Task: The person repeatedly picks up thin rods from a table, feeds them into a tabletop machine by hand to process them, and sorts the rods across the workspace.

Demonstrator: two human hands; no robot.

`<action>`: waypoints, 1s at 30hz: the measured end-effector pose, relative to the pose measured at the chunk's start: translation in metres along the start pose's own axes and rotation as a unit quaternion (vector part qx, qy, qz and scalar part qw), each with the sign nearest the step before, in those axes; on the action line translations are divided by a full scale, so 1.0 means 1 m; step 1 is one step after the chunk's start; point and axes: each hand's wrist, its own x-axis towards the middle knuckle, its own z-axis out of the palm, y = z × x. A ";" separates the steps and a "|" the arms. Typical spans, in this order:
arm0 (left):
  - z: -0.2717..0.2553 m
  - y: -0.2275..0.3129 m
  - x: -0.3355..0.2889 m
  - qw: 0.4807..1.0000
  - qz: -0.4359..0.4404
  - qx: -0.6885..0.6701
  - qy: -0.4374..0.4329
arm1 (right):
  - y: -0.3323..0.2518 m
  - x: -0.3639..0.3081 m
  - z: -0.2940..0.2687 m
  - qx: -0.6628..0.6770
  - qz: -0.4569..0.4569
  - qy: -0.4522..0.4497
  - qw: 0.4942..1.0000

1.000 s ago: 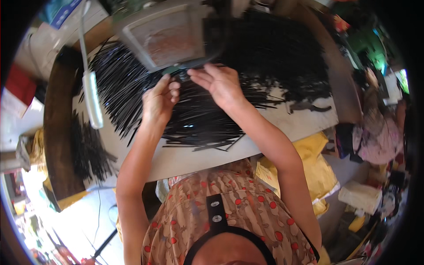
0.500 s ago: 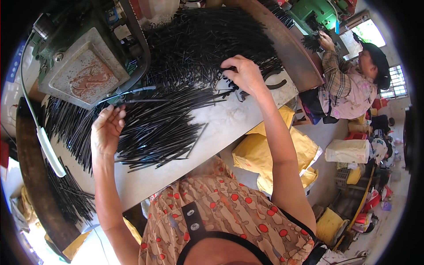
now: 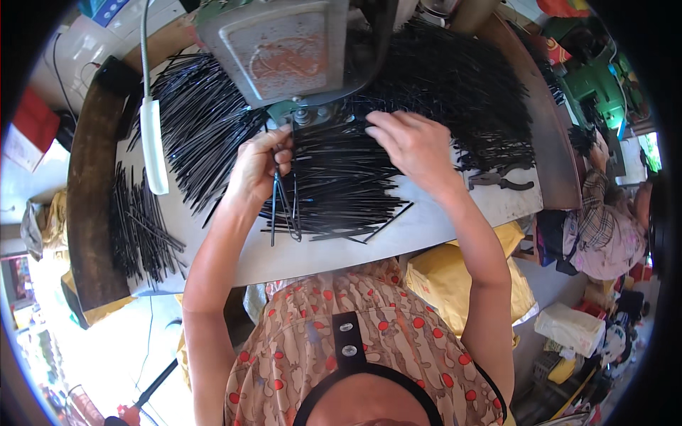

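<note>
Inside the walled worktable (image 3: 91, 213) lie heaps of black rods (image 3: 342, 165).

Reddish raised emblem (image 3: 290, 62), grey machine panel (image 3: 284, 40) — no legible text

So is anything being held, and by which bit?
The left grip holds long, thin, shiny black strips by their upper part, the rest hanging below. I can't tell whether the right grip holds anything.

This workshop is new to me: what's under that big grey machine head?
Round metal fittings show at the near edge of the machine head, with black strips on the pale tabletop nearby. The machine head hides whatever lies directly beneath.
</note>
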 end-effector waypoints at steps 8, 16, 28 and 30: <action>0.005 0.003 -0.012 0.991 0.064 0.120 -0.002 | -0.016 0.034 0.057 0.474 0.267 -0.161 0.823; 0.011 0.008 -0.013 0.988 0.084 0.127 -0.004 | -0.026 0.041 0.056 0.585 0.347 -0.151 0.718; 0.016 0.011 -0.014 0.990 0.067 0.123 0.004 | -0.028 0.043 0.054 0.586 0.340 -0.159 0.718; 0.016 0.011 -0.013 0.990 0.069 0.120 0.005 | -0.029 0.043 0.055 0.588 0.343 -0.156 0.716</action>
